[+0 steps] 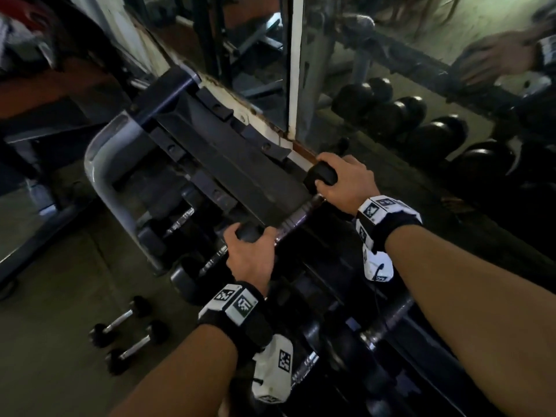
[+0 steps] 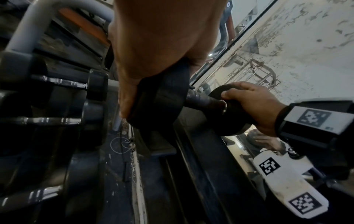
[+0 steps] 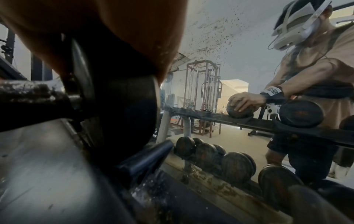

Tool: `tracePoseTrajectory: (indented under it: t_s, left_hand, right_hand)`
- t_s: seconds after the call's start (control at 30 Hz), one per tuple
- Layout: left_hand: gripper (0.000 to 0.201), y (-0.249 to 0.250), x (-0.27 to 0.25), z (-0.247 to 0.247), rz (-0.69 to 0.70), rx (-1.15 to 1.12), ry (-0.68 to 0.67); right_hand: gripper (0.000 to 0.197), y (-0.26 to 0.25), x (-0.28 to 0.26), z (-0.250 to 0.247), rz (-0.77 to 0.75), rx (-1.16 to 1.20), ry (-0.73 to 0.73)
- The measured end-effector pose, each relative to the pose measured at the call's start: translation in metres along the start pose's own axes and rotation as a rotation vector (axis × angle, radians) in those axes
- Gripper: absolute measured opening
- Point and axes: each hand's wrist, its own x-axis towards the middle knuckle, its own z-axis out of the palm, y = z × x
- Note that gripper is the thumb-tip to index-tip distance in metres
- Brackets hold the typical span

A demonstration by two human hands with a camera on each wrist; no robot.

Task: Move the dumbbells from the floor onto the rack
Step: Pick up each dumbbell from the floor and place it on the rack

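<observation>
Both hands are on one dark dumbbell (image 1: 296,216) that lies across the top shelf of the rack (image 1: 240,164), its handle running from about 7 o'clock to 1 o'clock in the head view. The left hand (image 1: 251,255) cups the near weight head from above, fingers and thumb curled over its rim. The right hand (image 1: 346,183) does the same on the far head, at 1 o'clock from the left hand, close against the mirror (image 1: 391,70). In the left wrist view the near head sits in a dark cradle on the shelf, and the handle stretches away to the right hand (image 2: 250,106), whose fingers wrap over the far head. The right wrist view is mostly filled by the palm and the round far head, so whether that head rests fully on the shelf is hard to tell.

Lower shelves of the rack, at 6 o'clock from the hands, carry more dumbbells with shiny handles. Two small dumbbells (image 1: 126,335) lie side by side on the floor (image 1: 45,311) at 8 o'clock, well apart from the rack. The mirror reflects rows of round weights and the person bent over the shelf.
</observation>
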Motion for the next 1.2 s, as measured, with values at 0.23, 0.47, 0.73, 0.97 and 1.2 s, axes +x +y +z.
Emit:
tracePoseTrajectory:
  t_s: [0.23, 0.47, 0.73, 0.97, 1.2]
  left_hand:
    - [0.061, -0.001, 0.002, -0.004, 0.056, 0.028, -0.048]
    - [0.058, -0.008, 0.000, -0.008, 0.091, 0.044, -0.081]
    - [0.064, -0.021, -0.005, -0.010, 0.116, 0.061, -0.100]
    - [0.057, -0.019, -0.001, -0.012, 0.136, 0.072, -0.102]
    - [0.054, -0.016, -0.004, -0.016, 0.129, 0.071, -0.120]
  right_hand:
    - [0.054, 0.000, 0.004, 0.008, 0.017, -0.024, 0.053]
    - [0.051, -0.002, -0.003, 0.007, 0.015, -0.046, 0.095]
    - [0.052, -0.001, -0.003, 0.012, -0.019, -0.068, 0.091]
    - [0.052, -0.002, 0.003, 0.015, 0.004, -0.065, 0.088]
    - [0.052, -0.003, 0.000, 0.013, 0.001, -0.052, 0.079]
